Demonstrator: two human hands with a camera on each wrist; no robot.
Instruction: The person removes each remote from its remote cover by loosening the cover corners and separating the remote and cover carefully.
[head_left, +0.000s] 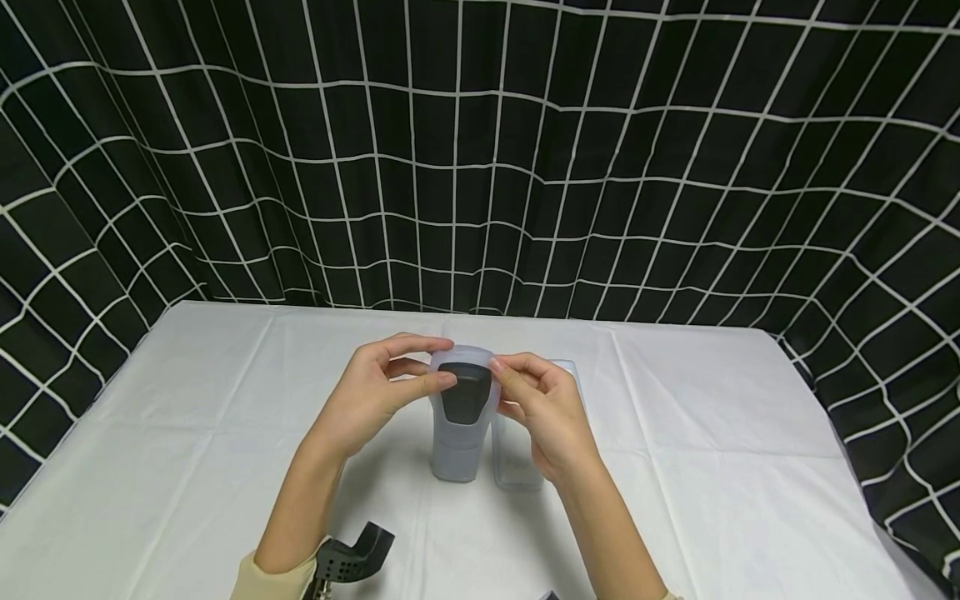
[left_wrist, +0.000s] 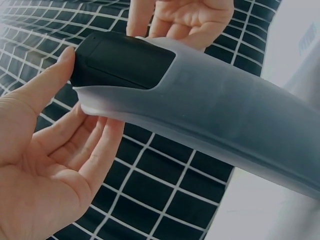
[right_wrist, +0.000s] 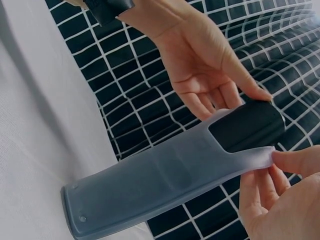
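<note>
Currently nearest: a beige cuff (head_left: 262,581) and a black wrist mount (head_left: 358,560) on the left forearm, at the lower edge of the head view.
Left hand (head_left: 367,383): in a pinch, its thumb pressed on the upper end of a black device (head_left: 467,396), its fingers against the back and rim of a translucent cover (head_left: 456,454).
Right hand (head_left: 553,408): pinches the cover's rim at its upper right corner, thumb in front, fingers behind.
Device and cover: between the two hands, above the middle of the table; the black top shows through the cover's cutaway and juts slightly past its lip in the left wrist view. Whether the lower end touches the cloth, I cannot tell.
Progress: apparently well along, the device seated in the cover's mouth; the rim and upper end seem to be what is left to work on. How deep the device reaches is hidden by the cloudy wall, and its direction, in or out, cannot be judged.
Clear case (head_left: 517,462): flat on the table, just right of the cover, partly behind the right hand.
White tablecloth (head_left: 187,475): creased, under everything.
Black curtain (head_left: 480,192): farthest off, with a white grid.
</note>
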